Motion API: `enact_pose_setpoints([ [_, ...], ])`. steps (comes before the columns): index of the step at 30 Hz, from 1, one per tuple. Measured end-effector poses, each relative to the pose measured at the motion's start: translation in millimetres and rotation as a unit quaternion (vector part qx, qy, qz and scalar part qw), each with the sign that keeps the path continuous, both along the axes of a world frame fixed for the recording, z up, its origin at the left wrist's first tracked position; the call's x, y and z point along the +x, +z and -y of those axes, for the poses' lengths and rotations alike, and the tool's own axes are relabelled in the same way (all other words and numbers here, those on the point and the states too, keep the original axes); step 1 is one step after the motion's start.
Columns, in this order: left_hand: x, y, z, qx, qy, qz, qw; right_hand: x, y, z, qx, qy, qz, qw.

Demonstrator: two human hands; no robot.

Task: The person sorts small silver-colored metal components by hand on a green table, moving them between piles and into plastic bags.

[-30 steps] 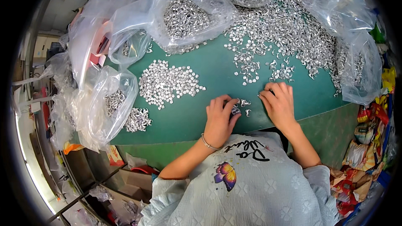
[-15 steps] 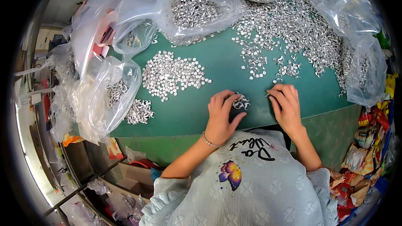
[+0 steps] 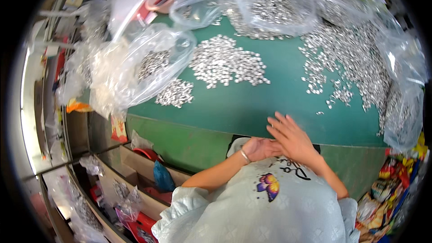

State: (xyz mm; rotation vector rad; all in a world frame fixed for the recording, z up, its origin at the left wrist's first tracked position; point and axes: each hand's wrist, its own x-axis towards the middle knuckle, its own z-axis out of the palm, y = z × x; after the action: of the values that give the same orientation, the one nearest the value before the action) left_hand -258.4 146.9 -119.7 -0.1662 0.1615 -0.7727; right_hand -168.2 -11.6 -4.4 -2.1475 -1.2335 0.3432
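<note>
My right hand (image 3: pixel 291 138) lies flat, fingers spread, over my cupped left hand (image 3: pixel 260 147) at the green table's (image 3: pixel 270 108) near edge; whatever's between them is hidden. Small silver metal pieces (image 3: pixel 227 66) lie heaped beyond, beside clear plastic bags (image 3: pixel 139 69).

A loose heap of small shiny silver metal pieces (image 3: pixel 227 65) lies flat on the green tabletop, well beyond the hands, up-left of them.

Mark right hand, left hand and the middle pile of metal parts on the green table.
right hand (image 3: pixel 291 138): head view, back of the hand.
left hand (image 3: pixel 260 147): head view, the part showing beneath the right hand.
middle pile (image 3: pixel 227 63): head view, centre of the heap.
</note>
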Motion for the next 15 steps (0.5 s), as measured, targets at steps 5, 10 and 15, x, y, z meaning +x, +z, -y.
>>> enact_pose_setpoints([
  [5, -11.2, -12.7, -1.3, 0.018, 0.018, -0.047, 0.999, -16.0, 11.2, -10.6, 0.050, 0.135, -0.084, 0.986],
  [10, -27.8, 39.8, -39.9, 0.416, 0.043, -0.112, 0.901, -12.0, 8.4, -43.9, 0.173, 0.089, -0.196, 0.961],
  [15, -43.0, 102.1, -98.6, 0.620, 0.423, -0.208, 0.628, 2.5, 16.9, -111.5, 0.173, 0.049, -0.185, 0.966],
])
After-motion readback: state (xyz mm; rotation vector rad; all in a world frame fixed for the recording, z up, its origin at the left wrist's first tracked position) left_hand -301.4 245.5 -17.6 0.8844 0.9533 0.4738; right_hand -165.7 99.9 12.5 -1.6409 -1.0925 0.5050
